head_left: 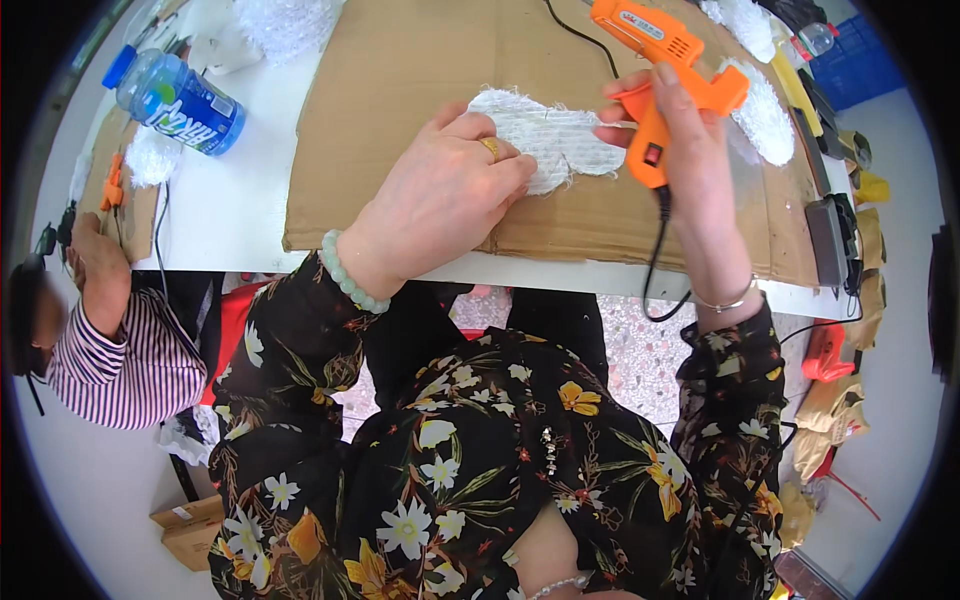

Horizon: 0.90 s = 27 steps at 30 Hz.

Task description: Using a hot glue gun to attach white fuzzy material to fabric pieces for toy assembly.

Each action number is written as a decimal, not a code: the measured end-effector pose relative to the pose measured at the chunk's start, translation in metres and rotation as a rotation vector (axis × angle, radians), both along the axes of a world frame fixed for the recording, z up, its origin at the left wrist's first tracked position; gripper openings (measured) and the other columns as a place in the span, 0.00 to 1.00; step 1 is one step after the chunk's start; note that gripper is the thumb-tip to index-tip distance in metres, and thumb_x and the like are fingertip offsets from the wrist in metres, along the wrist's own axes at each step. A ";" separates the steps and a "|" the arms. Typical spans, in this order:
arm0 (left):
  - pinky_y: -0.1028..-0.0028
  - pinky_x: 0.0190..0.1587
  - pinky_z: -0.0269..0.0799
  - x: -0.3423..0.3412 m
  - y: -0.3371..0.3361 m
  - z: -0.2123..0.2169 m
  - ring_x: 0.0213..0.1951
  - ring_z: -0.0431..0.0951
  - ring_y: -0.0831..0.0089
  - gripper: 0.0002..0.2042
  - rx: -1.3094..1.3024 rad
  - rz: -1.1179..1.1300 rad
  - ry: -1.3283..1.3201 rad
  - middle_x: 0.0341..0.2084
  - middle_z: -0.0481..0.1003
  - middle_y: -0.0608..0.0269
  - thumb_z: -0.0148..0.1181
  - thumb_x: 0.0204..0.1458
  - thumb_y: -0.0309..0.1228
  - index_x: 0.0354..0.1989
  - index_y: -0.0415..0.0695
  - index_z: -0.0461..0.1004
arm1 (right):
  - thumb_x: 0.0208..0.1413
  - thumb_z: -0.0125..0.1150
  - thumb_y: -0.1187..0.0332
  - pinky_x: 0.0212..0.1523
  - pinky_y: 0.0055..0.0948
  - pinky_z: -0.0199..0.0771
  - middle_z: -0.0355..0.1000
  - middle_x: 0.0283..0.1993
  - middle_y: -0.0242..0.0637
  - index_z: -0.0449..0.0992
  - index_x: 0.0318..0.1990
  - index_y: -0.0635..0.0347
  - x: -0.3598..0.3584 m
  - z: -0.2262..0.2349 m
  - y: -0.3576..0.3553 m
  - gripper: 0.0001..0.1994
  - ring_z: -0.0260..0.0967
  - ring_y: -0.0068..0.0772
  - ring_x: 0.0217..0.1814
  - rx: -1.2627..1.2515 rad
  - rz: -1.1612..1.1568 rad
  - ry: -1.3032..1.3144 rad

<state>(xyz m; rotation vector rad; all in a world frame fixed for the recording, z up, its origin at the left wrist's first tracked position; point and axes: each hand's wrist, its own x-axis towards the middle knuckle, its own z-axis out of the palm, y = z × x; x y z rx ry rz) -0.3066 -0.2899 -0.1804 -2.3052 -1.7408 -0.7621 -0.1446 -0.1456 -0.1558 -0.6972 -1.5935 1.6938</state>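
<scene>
Table [240, 190], white, spans the upper part of the view; a large sheet of brown cardboard [350, 120] covers its middle; below it, a person in a black floral blouse [450, 450] faces the table, both forearms reaching up over its near edge; at the far left, a co-worker in a striped shirt [130, 365] has an arm raised to the table, near a second orange glue gun [113, 185]; a blue crate [855, 60] stands at the upper right.

On the table, left of the cardboard, lies a clear bottle with a blue cap and label [178, 102], tilted across the view; tufts of white fluff [765, 120] sit to the right.

An orange glue gun [680, 50] is gripped in the right hand [690, 130], fingers closed around the handle; its front end points to the upper left, and a black cord [650, 260] curves down from the handle; a small red switch [652, 153] shows there.

The left hand [440, 185] rests with bent fingers over the left end of a frayed white cloth [555, 135], which lies on the cardboard between the two hands; whether those fingers pinch it or only press it, I cannot tell.

Pale green beads [345, 272] circle the left wrist; a thin bangle [728, 300] circles the right; a gold ring [490, 147] is on a left finger.
</scene>
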 end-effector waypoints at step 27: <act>0.69 0.36 0.72 -0.053 0.091 0.036 0.33 0.77 0.63 0.12 -0.500 0.277 -0.223 0.29 0.77 0.55 0.60 0.47 0.35 0.36 0.41 0.78 | 0.61 0.50 0.55 0.41 0.33 0.80 0.70 0.40 0.40 0.69 0.45 0.67 -0.016 -0.003 -0.006 0.20 0.72 0.30 0.42 -0.133 0.014 0.105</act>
